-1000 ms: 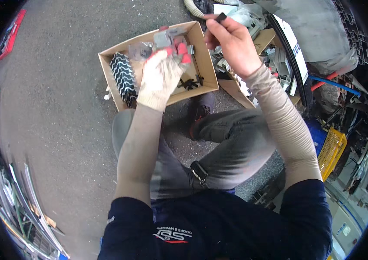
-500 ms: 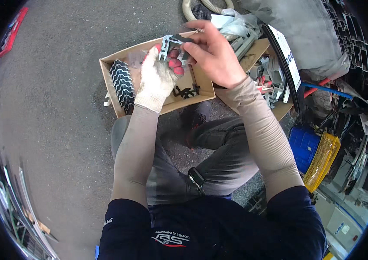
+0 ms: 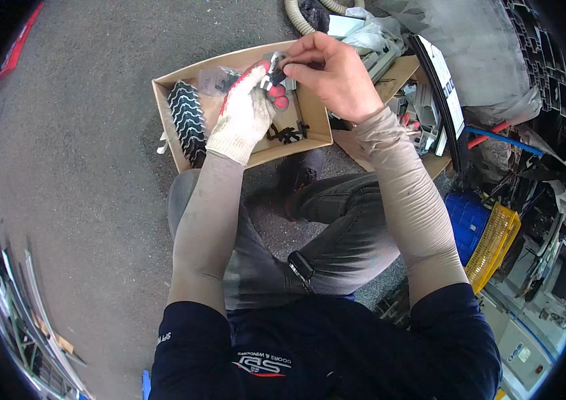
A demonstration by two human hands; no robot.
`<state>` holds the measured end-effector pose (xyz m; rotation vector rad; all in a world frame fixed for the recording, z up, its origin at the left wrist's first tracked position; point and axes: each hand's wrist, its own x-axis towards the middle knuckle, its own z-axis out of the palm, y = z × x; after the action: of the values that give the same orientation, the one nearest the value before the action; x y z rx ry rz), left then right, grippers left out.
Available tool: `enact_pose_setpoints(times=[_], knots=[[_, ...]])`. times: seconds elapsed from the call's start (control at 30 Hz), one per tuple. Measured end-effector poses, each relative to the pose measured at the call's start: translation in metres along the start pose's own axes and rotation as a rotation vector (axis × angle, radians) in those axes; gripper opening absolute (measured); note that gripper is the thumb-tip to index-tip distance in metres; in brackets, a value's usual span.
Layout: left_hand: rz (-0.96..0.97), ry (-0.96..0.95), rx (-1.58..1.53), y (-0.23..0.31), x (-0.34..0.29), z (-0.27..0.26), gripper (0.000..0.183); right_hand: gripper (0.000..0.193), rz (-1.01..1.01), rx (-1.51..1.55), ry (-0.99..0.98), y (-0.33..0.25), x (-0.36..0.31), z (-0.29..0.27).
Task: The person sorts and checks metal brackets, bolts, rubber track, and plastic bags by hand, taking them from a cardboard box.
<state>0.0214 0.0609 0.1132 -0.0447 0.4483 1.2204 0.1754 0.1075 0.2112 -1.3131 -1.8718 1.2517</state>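
My left hand [image 3: 242,119], in a white glove with red fingertips, is closed round a small silver metal profile piece [image 3: 266,83] above an open cardboard box [image 3: 290,153]. With thumb and fingers, my bare right hand [image 3: 342,81] pinches a small black part [image 3: 279,73] against that metal piece. My fingers partly hide how the two fit together. Inside the box, a row of stacked black-and-silver profile pieces [image 3: 187,120] lies along the left side. Several loose black parts [image 3: 287,135] are near the box's front right, and a clear plastic bag [image 3: 216,81] is toward the back left.
Right of the box stands another carton [image 3: 400,83] with metal offcuts. A blue crate [image 3: 464,220] and a yellow basket [image 3: 493,247] are farther right. Long metal strips [image 3: 46,327] lie at the lower left, and a ribbed hose [image 3: 296,17] at the back.
The metal piece has been turned, so its long bracket shape now shows less. My left hand has tilted to the right, and the black part sits closer to the metal.
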Motion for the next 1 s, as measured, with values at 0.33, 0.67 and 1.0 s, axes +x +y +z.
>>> enact_pose_setpoints(times=[0.33, 0.67, 1.0], knots=[[-0.028, 0.006, 0.018, -0.008, -0.003, 0.007, 0.023, 0.018, 0.08, 0.191, 0.026, 0.0, -0.003, 0.004], [0.003, -0.144, -0.159, -0.005, 0.003, -0.012, 0.019, 0.024, -0.237, -0.366, 0.19, -0.013, -0.004, 0.008], [0.037, -0.099, -0.129, -0.001, -0.002, -0.003, 0.029, 0.023, -0.245, -0.43, 0.201, -0.006, -0.004, 0.012]])
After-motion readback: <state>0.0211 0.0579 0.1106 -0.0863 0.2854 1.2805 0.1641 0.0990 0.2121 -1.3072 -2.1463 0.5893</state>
